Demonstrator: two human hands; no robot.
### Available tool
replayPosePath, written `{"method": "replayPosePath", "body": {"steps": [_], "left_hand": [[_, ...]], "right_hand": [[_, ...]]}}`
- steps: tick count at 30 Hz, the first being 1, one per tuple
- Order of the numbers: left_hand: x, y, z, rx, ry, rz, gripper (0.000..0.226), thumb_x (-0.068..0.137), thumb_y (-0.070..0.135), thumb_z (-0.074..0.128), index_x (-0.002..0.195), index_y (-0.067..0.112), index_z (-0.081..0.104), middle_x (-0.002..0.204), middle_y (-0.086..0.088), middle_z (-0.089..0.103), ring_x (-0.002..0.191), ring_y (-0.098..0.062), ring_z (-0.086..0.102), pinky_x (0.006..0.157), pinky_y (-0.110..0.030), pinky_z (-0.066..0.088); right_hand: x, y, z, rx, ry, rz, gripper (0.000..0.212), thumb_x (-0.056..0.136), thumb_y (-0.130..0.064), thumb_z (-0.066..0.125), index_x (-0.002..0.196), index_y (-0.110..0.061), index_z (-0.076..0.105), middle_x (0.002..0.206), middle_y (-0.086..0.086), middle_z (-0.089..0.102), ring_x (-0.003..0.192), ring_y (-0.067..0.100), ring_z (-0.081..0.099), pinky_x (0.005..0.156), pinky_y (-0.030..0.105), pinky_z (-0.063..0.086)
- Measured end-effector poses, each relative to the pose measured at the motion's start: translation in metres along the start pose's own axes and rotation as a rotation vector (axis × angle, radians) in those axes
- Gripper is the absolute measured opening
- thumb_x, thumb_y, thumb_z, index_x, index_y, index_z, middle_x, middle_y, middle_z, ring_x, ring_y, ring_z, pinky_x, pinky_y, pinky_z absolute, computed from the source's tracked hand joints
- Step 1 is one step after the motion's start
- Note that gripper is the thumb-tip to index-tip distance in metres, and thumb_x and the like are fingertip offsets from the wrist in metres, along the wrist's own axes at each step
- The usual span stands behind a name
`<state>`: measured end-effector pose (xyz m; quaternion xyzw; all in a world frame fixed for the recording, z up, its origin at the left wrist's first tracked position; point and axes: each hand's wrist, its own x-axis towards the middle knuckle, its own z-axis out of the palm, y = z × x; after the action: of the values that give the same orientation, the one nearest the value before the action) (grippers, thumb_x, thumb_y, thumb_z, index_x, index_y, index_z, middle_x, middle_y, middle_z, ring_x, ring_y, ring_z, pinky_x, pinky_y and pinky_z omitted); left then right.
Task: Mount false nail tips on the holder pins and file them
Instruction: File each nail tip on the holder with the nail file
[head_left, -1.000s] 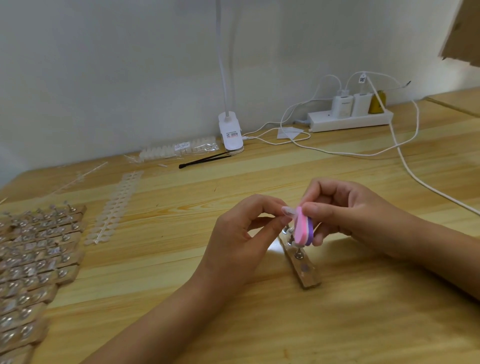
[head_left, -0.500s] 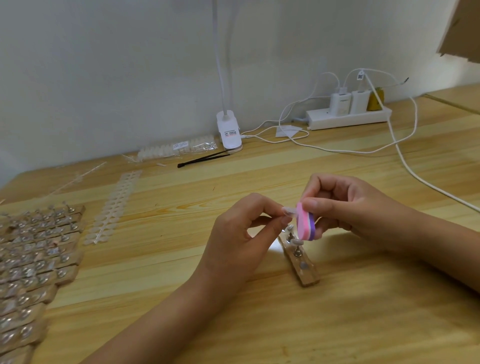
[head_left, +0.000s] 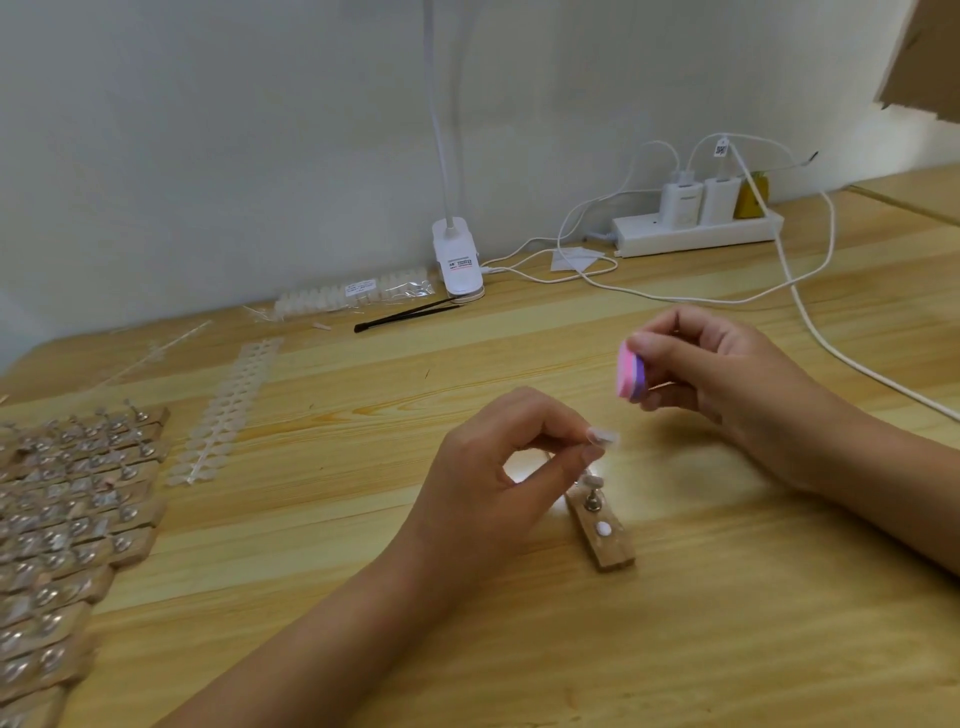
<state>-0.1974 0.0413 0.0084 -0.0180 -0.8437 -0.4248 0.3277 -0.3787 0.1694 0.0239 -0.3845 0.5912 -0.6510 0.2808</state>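
My left hand (head_left: 498, 467) pinches a small clear nail tip (head_left: 602, 435) between thumb and forefinger, just above the far end of a short wooden holder strip (head_left: 605, 535). The strip lies on the table with metal pins; one pin (head_left: 592, 491) carries a tip, and a white pad shows nearer me. My right hand (head_left: 727, 384) is raised up and to the right, holding a pink and purple file block (head_left: 631, 375) clear of the nail tip.
Many wooden holder strips with pins (head_left: 67, 514) cover the table's left. A strip of nail tips (head_left: 223, 410) lies beside them. Black tweezers (head_left: 405, 314), a bagged tip pack (head_left: 358, 291), a clip lamp (head_left: 460, 260) and a power strip (head_left: 696, 234) with white cables sit at the back.
My right hand has lifted the file block up and right, away from the nail tip. My left hand has lowered the tip toward the holder strip.
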Motion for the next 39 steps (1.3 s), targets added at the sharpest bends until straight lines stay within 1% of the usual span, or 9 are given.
{"method": "replayPosePath", "body": {"steps": [3, 6, 8, 14, 18, 21, 29, 35, 39], "left_hand": [[0.003, -0.001, -0.004, -0.099, 0.034, -0.102, 0.008, 0.088, 0.019, 0.071, 0.094, 0.014, 0.071, 0.096, 0.0, 0.065, 0.094, -0.019, 0.065, 0.086, -0.033, 0.055], [0.005, -0.002, -0.006, -0.235, 0.075, -0.254, 0.011, 0.082, 0.026, 0.071, 0.092, 0.022, 0.072, 0.092, 0.003, 0.067, 0.091, -0.012, 0.066, 0.082, -0.027, 0.054], [0.005, -0.003, -0.007, -0.267, 0.079, -0.294, 0.009, 0.081, 0.027, 0.073, 0.09, 0.023, 0.073, 0.09, 0.002, 0.069, 0.088, -0.011, 0.066, 0.079, -0.024, 0.053], [0.005, -0.004, -0.005, -0.179, 0.057, -0.235, 0.008, 0.081, 0.02, 0.078, 0.085, 0.018, 0.071, 0.088, -0.006, 0.066, 0.084, -0.017, 0.064, 0.076, -0.029, 0.053], [0.004, -0.002, -0.006, -0.114, 0.026, -0.2, 0.007, 0.084, 0.011, 0.075, 0.087, 0.014, 0.07, 0.087, -0.004, 0.065, 0.082, -0.017, 0.063, 0.077, -0.036, 0.055], [0.005, 0.001, -0.008, -0.153, 0.059, -0.219, 0.008, 0.082, 0.023, 0.072, 0.09, 0.024, 0.07, 0.085, 0.009, 0.065, 0.081, -0.006, 0.061, 0.076, -0.023, 0.051], [0.011, -0.013, -0.021, -0.375, 0.347, -0.483, 0.019, 0.082, 0.025, 0.055, 0.087, 0.032, 0.072, 0.083, 0.014, 0.067, 0.079, -0.001, 0.059, 0.076, -0.023, 0.049], [0.011, -0.016, -0.021, -0.379, 0.334, -0.495, 0.019, 0.08, 0.028, 0.057, 0.083, 0.036, 0.073, 0.082, 0.016, 0.067, 0.078, 0.0, 0.058, 0.073, -0.02, 0.049], [0.011, -0.015, -0.019, -0.335, 0.322, -0.482, 0.027, 0.08, 0.018, 0.054, 0.085, 0.037, 0.072, 0.082, 0.017, 0.066, 0.08, 0.001, 0.059, 0.074, -0.017, 0.05]], "right_hand": [[0.006, 0.006, -0.017, -0.562, 0.018, -0.063, 0.007, 0.086, -0.03, 0.068, 0.09, -0.025, 0.066, 0.075, -0.004, 0.068, 0.068, 0.004, 0.063, 0.064, 0.018, 0.05], [0.008, 0.012, -0.025, -1.014, -0.047, -0.116, 0.011, 0.087, -0.03, 0.068, 0.096, -0.036, 0.066, 0.099, -0.013, 0.057, 0.102, 0.012, 0.053, 0.09, 0.027, 0.043], [0.004, 0.007, -0.019, -0.924, -0.013, -0.264, 0.017, 0.088, -0.037, 0.066, 0.104, -0.035, 0.067, 0.108, -0.016, 0.057, 0.112, 0.012, 0.05, 0.098, 0.03, 0.041], [-0.017, -0.004, 0.018, -0.59, -0.24, -0.526, 0.026, 0.088, -0.029, 0.07, 0.112, -0.018, 0.069, 0.097, -0.006, 0.067, 0.093, 0.018, 0.064, 0.079, 0.029, 0.054], [-0.019, -0.002, 0.022, -0.567, -0.214, -0.507, 0.017, 0.086, -0.021, 0.072, 0.102, -0.014, 0.069, 0.088, -0.003, 0.066, 0.083, 0.019, 0.064, 0.074, 0.041, 0.054], [-0.02, -0.008, 0.018, -0.56, -0.228, -0.493, 0.017, 0.085, -0.032, 0.071, 0.098, -0.023, 0.066, 0.087, -0.01, 0.063, 0.081, 0.017, 0.061, 0.073, 0.034, 0.052], [-0.023, -0.014, 0.013, -0.757, -0.558, -0.472, 0.016, 0.084, -0.032, 0.073, 0.098, -0.027, 0.067, 0.092, -0.008, 0.059, 0.085, 0.013, 0.054, 0.072, 0.028, 0.047], [-0.023, -0.014, 0.013, -0.933, -0.545, -0.551, 0.038, 0.076, -0.055, 0.075, 0.105, -0.04, 0.056, 0.114, -0.027, 0.044, 0.112, 0.005, 0.044, 0.091, 0.016, 0.038], [-0.025, -0.029, 0.006, -0.963, -0.47, -0.405, 0.05, 0.066, -0.079, 0.065, 0.092, -0.042, 0.043, 0.094, -0.02, 0.049, 0.091, 0.007, 0.049, 0.073, 0.024, 0.045]]}}
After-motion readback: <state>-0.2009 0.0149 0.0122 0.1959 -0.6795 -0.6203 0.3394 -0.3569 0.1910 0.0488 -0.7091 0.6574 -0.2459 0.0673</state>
